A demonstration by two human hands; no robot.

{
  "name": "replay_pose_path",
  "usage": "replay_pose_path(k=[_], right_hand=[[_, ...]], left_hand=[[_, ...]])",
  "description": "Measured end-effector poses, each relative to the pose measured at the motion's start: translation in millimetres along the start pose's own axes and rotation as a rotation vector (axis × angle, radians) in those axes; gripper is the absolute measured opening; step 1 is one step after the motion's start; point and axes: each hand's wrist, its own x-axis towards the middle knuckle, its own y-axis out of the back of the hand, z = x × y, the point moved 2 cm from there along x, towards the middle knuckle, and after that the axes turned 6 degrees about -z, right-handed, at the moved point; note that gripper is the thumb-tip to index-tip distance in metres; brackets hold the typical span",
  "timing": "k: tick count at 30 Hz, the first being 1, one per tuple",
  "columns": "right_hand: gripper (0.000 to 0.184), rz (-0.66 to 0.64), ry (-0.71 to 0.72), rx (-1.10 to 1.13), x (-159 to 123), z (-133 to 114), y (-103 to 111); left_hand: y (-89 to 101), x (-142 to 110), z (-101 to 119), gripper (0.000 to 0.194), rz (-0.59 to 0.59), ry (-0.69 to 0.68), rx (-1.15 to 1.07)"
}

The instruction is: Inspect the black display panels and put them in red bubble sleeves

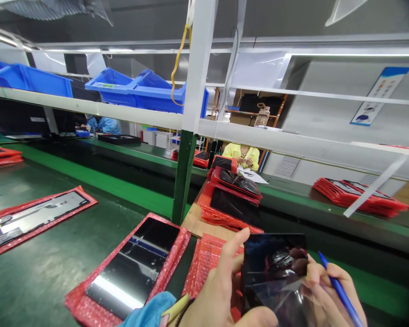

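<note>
My left hand (221,286) grips the left edge of a glossy black screen panel (272,250), thumb along its lower side. The panel is tilted up in front of me and reflects fingers. Clear film (282,295) lies loose and creased over its lower part. My right hand (334,286) is closed at the panel's right edge, fingertips pinching at the film. A slim blue pen (339,286) is also held between its fingers, pointed end up. Just left of my left hand lies another black screen panel (136,263) on red bubble wrap (78,299).
A panel with its silvery back up (41,215) lies on red wrap at left. Stacked wrapped panels (231,209) stand ahead beside a green-and-white post (184,177). Blue bins (116,86) line the shelf above. A co-worker in yellow (241,154) sits across; more panels (357,195) lie right.
</note>
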Motion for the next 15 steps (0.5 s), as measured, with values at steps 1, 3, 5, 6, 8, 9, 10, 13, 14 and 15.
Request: replay_pose_path(k=[1,3,5,6,8,9,10,13,14,15], right_hand=[[0.035,0.027,-0.026,0.053,0,0,-2],[0.041,0.076,-0.071,0.132,-1,2,-3],[0.044,0.110,-0.105,0.157,-1,3,-3],[0.045,0.123,-0.116,0.169,-1,3,-3],[0.047,0.150,-0.120,0.185,-1,2,-3],[0.047,0.165,-0.115,0.186,-1,1,-4],[0.046,0.176,-0.107,0.183,-1,0,-4],[0.044,0.195,-0.093,0.170,-1,1,-3],[0.044,0.198,-0.094,0.175,-2,3,-2],[0.045,0.200,-0.102,0.185,-2,5,0]], left_hand=[[-0.1,3,2,0.107,-0.017,0.005,-0.030],[0.3,8,7,0.104,-0.058,0.003,-0.097],[1.0,13,11,0.090,-0.094,-0.021,-0.152],[1.3,14,12,0.083,-0.098,-0.040,-0.166],[2.1,16,11,0.069,-0.060,-0.076,-0.195],[2.5,17,10,0.064,-0.024,-0.082,-0.215],[2.9,17,8,0.059,0.019,-0.078,-0.230],[5.3,16,4,0.048,0.120,-0.032,-0.192],[6.5,15,3,0.046,0.137,-0.018,-0.151],[8.1,15,2,0.045,0.151,-0.008,-0.108]])
